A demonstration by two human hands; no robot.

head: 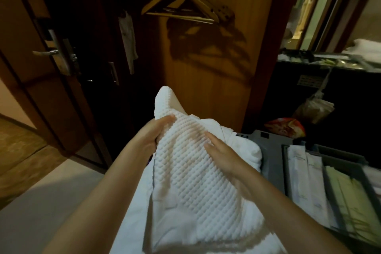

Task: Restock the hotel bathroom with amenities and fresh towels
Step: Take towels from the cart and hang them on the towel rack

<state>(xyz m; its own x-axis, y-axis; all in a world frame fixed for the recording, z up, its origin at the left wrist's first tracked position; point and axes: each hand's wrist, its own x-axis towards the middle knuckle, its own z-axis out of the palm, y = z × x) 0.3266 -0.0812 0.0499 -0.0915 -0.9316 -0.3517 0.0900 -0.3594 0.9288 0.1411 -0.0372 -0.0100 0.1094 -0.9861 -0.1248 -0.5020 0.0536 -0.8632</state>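
A dim hotel entry is filling the frame, with a wooden wardrobe panel [206, 57] standing in the centre and a pale floor [51, 192] spreading across the lower left. A dark wooden door [31, 88] is standing ajar along the left side.

A white waffle towel [191, 181] is taking up the lower centre, held up between both hands. Its far corner is rising toward the middle of the frame and its near end is draping over more white linen [132, 212] at the bottom edge. Another white bundle [247, 150] is lying just right of the towel, against a grey tray [272, 163] in the lower right.

Wooden hangers [181, 0] are hanging at the top centre, throwing shadows on the panel below them. A pale cloth [128, 41] is dangling left of them, inside the dark wardrobe opening.

The left hand [152, 133] is grasping the towel's left edge, with its fingers curled over the fabric. The right hand [220, 152] is lying released and flat on the towel's upper face, with its fingers straight and pressing on the weave.

Long white and pale green packets [305, 181] are lying side by side in the tray's compartments. A red bag [285, 127] is sitting beyond the tray at the right. A metal lever handle [44, 53] is sticking out from the door at the left.
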